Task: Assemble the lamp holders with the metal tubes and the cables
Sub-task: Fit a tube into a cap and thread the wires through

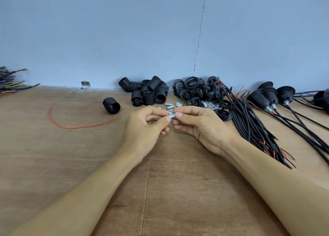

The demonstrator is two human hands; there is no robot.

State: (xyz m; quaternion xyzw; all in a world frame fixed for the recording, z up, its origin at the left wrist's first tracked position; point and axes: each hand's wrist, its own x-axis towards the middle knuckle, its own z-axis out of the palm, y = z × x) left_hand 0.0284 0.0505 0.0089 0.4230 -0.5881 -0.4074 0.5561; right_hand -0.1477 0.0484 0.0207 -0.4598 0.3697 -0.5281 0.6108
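Forearms [89,191] are stretching over the counter [178,191]; left hand [146,128] and right hand [203,127] are clamping their fingers [163,120] on one metal tube [172,115] above the loose tubes [170,105]. If slipping, it may be getting lost among them.

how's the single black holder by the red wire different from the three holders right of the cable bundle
The single holder is bare, with no tube or cable; the three holders each carry a metal tube and black cable. The single holder lies alone; the three holders lie in a row. Both are black and rest on the table.
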